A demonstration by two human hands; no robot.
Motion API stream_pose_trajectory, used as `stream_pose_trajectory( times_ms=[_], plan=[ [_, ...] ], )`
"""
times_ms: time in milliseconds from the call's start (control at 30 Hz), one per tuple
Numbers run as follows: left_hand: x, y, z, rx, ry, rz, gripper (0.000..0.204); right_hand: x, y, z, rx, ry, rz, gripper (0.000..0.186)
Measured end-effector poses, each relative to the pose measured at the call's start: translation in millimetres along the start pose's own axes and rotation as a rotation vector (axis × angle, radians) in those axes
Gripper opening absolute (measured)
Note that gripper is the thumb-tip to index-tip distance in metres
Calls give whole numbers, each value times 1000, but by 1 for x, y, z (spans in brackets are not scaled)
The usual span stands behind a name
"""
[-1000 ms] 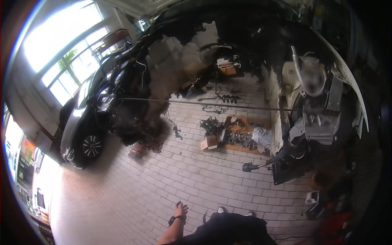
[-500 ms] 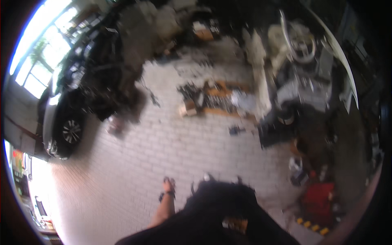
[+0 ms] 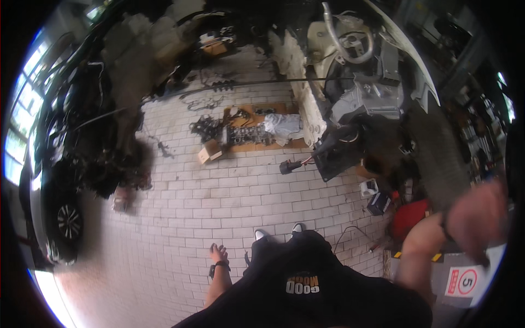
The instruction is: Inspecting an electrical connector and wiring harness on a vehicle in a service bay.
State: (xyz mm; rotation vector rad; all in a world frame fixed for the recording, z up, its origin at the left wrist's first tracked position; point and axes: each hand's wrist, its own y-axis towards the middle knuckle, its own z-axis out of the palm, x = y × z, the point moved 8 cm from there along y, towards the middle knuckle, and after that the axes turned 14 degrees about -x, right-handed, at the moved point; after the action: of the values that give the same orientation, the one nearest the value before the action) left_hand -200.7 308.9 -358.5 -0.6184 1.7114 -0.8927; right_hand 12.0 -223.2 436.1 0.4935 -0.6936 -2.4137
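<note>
My left hand [image 3: 219, 253] hangs low at my side above the tiled floor [image 3: 251, 202]. Its fingers are loosely spread with nothing in them, and a dark watch [image 3: 221, 264] is on the wrist. Out at the far right, my right hand [image 3: 481, 216] is raised and smeared by motion, so its fingers cannot be made out. A dark band circles that wrist. Nearest to it are a red box-like thing [image 3: 409, 216] and a pale panel [image 3: 484, 279] bearing a red-and-white sign.
Ahead, an engine [image 3: 249, 134] lies on cardboard beside a small carton [image 3: 209, 152]. A stripped vehicle cab [image 3: 377, 101] with a steering wheel [image 3: 358, 46] stands at the far right. A dark car [image 3: 54, 213] is at left. A cable [image 3: 350, 229] lies near my shoes.
My view has turned to the right, so the engine and cab sit further left. My right arm has come up into view at the right; my left hand still hangs down.
</note>
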Motion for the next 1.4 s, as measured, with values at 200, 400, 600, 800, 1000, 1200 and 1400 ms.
stream_pose_trajectory(
  times_ms=[200,400,600,800,1000,1200,1400],
  plan=[
    [15,16,40,132,278,-55,32,50,-121,-233,458,-1902,126,38],
    [33,20,105,374,622,-204,43,253,-237,-339,-313,-2270,357,30],
    [34,-57,215,661,877,20,50,472,-337,-333,-1168,-1917,18,33],
    [78,-147,263,837,1009,171,36,610,-477,-292,-1427,-1756,-284,30],
    [214,-236,208,1023,1321,139,39,749,-630,-218,-1695,-1667,-505,31],
    [352,-314,107,1046,1701,257,33,858,-706,-124,-1840,-1487,-761,29],
    [500,-407,30,1179,1934,398,30,929,-713,-49,-1811,-1418,-969,28]
  ],
)
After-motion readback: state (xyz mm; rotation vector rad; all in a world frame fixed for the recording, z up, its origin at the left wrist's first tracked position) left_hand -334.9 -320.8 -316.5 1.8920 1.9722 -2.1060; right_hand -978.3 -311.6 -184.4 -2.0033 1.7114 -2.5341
